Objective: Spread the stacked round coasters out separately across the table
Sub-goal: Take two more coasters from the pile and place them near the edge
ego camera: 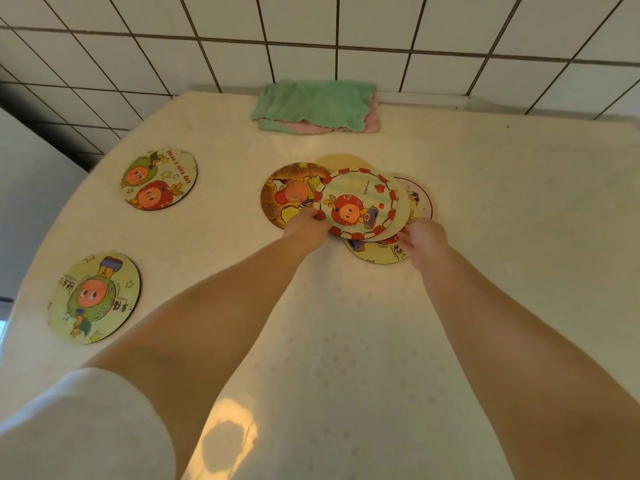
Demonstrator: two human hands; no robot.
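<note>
Both forearms reach straight forward over the counter (485, 209), bare from a white sleeve (79, 427) at the left elbow. The left hand (306, 226) has its grip pinched on the near-left rim of the top coaster (360, 202), a flat round disc with a red-and-white block border and a red apple-like cartoon figure; its tiny line of print is too small to read. The right hand (424, 239) curls its grip over the near-right edge of the fanned pile; which disc it has clamped I cannot tell. Beneath the top one, a brown-toned coaster (284, 195) pokes out left, a plain pale coaster (341, 161) behind, and a yellow coaster (375, 252) with Chinese characters nearest. Well apart to the left lie two singles: the far coaster (159, 179) reading "Have a nice day", the near coaster (94, 298) bearing Chinese characters. The counter is glossy cream. A fluffy green cloth (315, 102) over a pink cloth (370, 121) sits against the white tiled wall (381, 29).
</note>
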